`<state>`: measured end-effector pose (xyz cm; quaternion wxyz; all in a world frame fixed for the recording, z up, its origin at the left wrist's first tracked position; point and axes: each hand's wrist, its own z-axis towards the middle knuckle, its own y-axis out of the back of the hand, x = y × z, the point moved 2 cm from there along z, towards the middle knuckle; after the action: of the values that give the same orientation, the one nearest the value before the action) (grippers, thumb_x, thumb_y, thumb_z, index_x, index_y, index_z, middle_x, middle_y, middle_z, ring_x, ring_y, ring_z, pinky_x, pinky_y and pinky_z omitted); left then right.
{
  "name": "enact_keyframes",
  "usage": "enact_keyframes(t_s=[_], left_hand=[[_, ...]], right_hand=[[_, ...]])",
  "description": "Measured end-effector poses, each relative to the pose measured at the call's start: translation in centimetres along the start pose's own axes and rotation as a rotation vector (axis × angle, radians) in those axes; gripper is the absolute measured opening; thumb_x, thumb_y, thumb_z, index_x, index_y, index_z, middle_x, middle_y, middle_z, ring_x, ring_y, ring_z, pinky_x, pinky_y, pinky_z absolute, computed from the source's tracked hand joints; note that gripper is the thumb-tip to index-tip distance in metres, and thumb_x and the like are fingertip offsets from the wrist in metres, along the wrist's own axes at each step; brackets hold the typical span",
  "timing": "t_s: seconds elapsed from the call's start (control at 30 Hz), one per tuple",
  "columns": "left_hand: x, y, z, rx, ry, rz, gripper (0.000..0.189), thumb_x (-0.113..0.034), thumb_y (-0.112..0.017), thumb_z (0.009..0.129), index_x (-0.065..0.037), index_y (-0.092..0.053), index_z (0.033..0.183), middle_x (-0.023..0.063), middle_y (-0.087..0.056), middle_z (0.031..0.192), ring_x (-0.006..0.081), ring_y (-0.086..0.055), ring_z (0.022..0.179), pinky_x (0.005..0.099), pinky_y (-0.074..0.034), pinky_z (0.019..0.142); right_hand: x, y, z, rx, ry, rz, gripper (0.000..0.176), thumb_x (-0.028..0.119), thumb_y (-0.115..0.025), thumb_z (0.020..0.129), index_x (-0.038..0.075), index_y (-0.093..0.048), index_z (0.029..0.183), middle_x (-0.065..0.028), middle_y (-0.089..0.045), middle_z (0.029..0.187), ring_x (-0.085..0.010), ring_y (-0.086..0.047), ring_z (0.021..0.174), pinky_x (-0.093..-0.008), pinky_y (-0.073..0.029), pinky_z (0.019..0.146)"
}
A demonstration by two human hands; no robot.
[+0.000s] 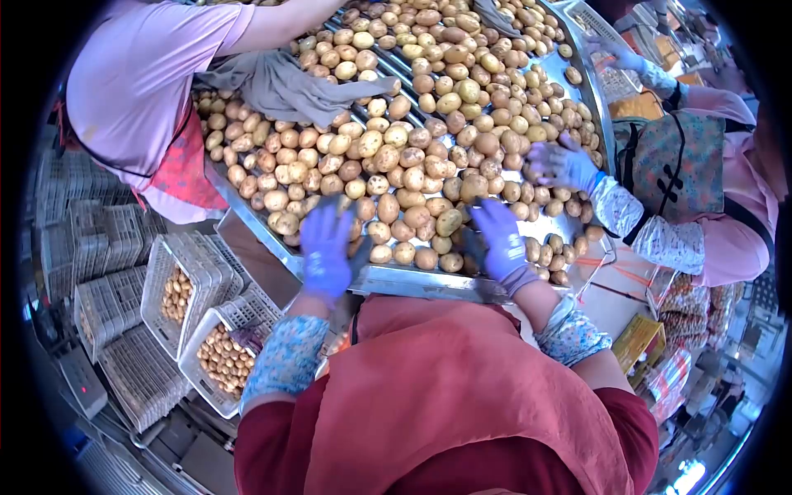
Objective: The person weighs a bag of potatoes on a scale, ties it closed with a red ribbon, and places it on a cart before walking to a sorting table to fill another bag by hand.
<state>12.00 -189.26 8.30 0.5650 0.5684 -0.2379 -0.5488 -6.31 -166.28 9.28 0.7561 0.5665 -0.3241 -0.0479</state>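
A broad layer of brown-yellow potatoes [404, 157] covers a metal sorting table [412, 280] with raised edges. My left hand [327, 247], in a purple glove with dark fingertips, lies among the potatoes by the near edge, its fingers stretched out and the thumb apart. In a matching glove, my right hand [499, 243] is spread against potatoes farther right, thumb away from the fingers. Several potatoes fill the gap between my two hands, one of them greenish [449, 222]. Neither hand shows a potato enclosed in it.
At the right, a co-worker's gloved hand [565, 163] reaches onto the potatoes. Another person in a pink shirt [148, 82] leans in from the left. A grey cloth [289, 87] lies on the potatoes. White crates [191, 351] stand lower left, some with potatoes inside.
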Motion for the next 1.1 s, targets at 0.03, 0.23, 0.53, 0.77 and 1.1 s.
enact_keyframes(t_s=[0.03, 0.23, 0.53, 0.77, 1.1], left_hand=[[-1.2, -0.7, 2.0, 0.117, -0.083, -0.01, 0.056, -0.039, -0.066, 0.079, -0.009, -0.053, 0.124, 0.0147, -0.048, 0.13, 0.0383, -0.042, 0.12, 0.0541, -0.029, 0.102], [0.9, -7.2, 9.9, 0.215, -0.368, 0.061, 0.053, -0.038, -0.057, 0.087, -0.013, -0.049, 0.132, 0.0096, -0.041, 0.142, 0.0401, -0.039, 0.127, 0.0507, -0.029, 0.105], [1.7, -8.9, 20.4, 0.056, -0.187, -0.164, 0.047, -0.023, -0.06, 0.086, -0.007, -0.049, 0.129, 0.0206, -0.045, 0.136, 0.0417, -0.041, 0.125, 0.046, -0.032, 0.107], [2.3, -4.4, 7.9, 0.032, -0.061, -0.348, 0.039, -0.009, -0.064, 0.084, 0.0, -0.055, 0.121, 0.0214, -0.057, 0.12, 0.0357, -0.056, 0.111, 0.0414, -0.045, 0.094], [-4.4, -4.2, 2.5, 0.338, -0.005, -0.903, 0.032, -0.008, -0.066, 0.081, -0.003, -0.059, 0.112, 0.0156, -0.055, 0.121, 0.0296, -0.054, 0.115, 0.037, -0.045, 0.094]], right_hand=[[1.8, -0.3, 0.0, 0.062, 0.069, 0.052, 0.035, 0.023, -0.061, 0.082, 0.006, -0.057, 0.112, -0.0175, -0.056, 0.115, -0.0361, -0.054, 0.107, -0.046, -0.041, 0.093], [-0.3, -3.7, -6.0, 0.356, -0.031, 0.391, 0.037, 0.019, -0.064, 0.082, 0.006, -0.059, 0.116, -0.0205, -0.057, 0.119, -0.0386, -0.052, 0.114, -0.0491, -0.04, 0.096], [1.9, -0.3, -0.2, 0.049, -0.128, 0.198, 0.035, 0.015, -0.065, 0.079, 0.004, -0.06, 0.112, -0.0177, -0.063, 0.107, -0.0364, -0.06, 0.098, -0.0435, -0.05, 0.081], [-8.2, -4.2, -0.8, 0.159, -0.341, -0.422, 0.044, 0.011, -0.054, 0.079, 0.011, -0.055, 0.123, -0.0156, -0.056, 0.123, -0.0345, -0.061, 0.098, -0.0445, -0.049, 0.082], [0.8, 0.4, 4.8, 0.127, -0.131, 0.453, 0.054, 0.026, -0.072, 0.074, 0.002, -0.055, 0.118, -0.019, -0.064, 0.097, -0.0343, -0.063, 0.087, -0.0379, -0.052, 0.074]])
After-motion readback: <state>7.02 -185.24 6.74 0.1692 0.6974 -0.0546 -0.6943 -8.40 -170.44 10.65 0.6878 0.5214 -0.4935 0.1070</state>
